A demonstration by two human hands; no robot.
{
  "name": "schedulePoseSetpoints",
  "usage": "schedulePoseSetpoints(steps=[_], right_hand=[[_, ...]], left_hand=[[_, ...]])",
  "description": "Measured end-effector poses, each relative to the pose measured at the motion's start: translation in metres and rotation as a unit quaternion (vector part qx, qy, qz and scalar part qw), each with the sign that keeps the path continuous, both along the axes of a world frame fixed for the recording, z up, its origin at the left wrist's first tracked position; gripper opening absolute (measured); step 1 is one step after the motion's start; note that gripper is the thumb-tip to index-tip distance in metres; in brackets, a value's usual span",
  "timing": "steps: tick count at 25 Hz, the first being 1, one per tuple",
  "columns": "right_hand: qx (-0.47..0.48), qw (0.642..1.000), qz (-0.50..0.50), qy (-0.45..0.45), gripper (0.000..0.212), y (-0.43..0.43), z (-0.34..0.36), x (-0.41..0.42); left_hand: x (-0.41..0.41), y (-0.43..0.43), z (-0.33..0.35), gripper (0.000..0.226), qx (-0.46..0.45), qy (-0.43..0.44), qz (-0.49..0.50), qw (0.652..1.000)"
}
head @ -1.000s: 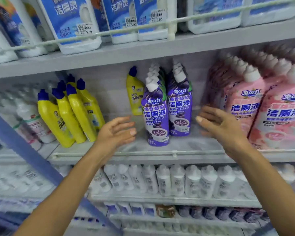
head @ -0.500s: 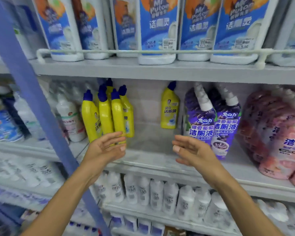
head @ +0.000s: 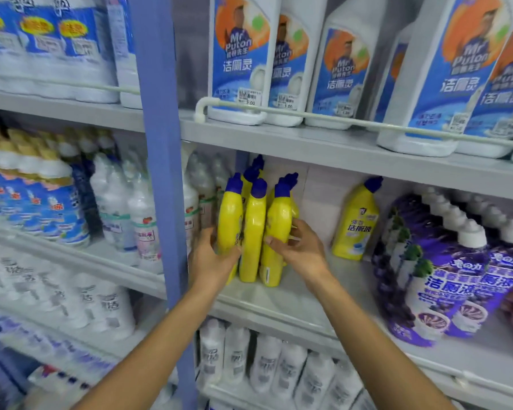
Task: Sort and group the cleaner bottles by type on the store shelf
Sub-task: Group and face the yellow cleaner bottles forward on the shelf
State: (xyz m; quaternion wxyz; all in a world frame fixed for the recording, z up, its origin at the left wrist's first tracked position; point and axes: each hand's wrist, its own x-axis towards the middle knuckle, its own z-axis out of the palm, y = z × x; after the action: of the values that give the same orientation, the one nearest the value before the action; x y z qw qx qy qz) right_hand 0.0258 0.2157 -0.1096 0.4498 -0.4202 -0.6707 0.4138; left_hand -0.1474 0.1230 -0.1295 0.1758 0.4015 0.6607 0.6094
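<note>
Store shelving fills the frame, grey boards divided by a blue upright post [head: 157, 143] left of centre. On the middle shelf [head: 302, 294], just right of the post, stands a tight cluster of yellow bottles [head: 253, 229] with blue caps, leaning slightly left. The left hand [head: 212, 257] is cupped against the leftmost bottle of the cluster, thumb on its front, while the right hand [head: 298, 250] presses the rightmost bottle with curled fingers. Both hands squeeze the group from its two sides rather than closing fully around any one bottle.

A single yellow bottle [head: 354, 223] of the same kind stands apart at centre right, further back on the shelf, with bare shelf between it and the cluster. To its right, at the frame's right edge, are rows of purple bottles [head: 456, 279] with white caps. White bottles with blue labels [head: 240, 57] line the shelf above, behind a rail.

The likely step is gathering the yellow bottles as one block. The risk lies in the grip: only the outer bottles are touched, so the middle ones are held by pressure alone. If the squeeze loosens or the block is lifted or slid quickly, a middle bottle could slip, tip forward over the shelf edge, or knock the pale bottles [head: 202, 187] just behind the left hand. The lone yellow bottle also remains ungrouped.
</note>
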Motion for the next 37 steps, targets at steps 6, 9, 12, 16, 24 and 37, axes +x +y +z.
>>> schedulePoseSetpoints(steps=[6,9,12,16,24,37], right_hand=[[0.042,0.997,-0.036,-0.044,0.049,0.006,-0.005,-0.001],[0.043,0.998,-0.015,-0.039,0.044,0.005,-0.006,0.012],[0.036,0.999,0.0,-0.036,0.042,0.004,-0.003,0.021],[0.043,0.997,0.02,-0.053,0.04,0.001,0.004,0.038],[0.082,0.992,-0.035,-0.085,0.032,0.003,-0.003,0.109],[0.008,0.998,0.038,0.049,0.058,0.026,0.003,0.12]], left_hand=[[-0.007,0.014,-0.014,0.051,-0.034,0.012,0.001,0.999],[-0.009,0.006,-0.019,0.052,-0.024,0.014,-0.011,1.0],[0.003,0.003,-0.017,0.044,-0.024,0.049,0.006,0.998],[0.008,-0.003,-0.013,0.038,-0.022,0.051,-0.012,0.998],[0.029,-0.022,-0.02,0.032,-0.013,0.053,-0.146,0.988],[0.092,0.093,-0.017,0.056,-0.016,0.051,-0.289,0.956]])
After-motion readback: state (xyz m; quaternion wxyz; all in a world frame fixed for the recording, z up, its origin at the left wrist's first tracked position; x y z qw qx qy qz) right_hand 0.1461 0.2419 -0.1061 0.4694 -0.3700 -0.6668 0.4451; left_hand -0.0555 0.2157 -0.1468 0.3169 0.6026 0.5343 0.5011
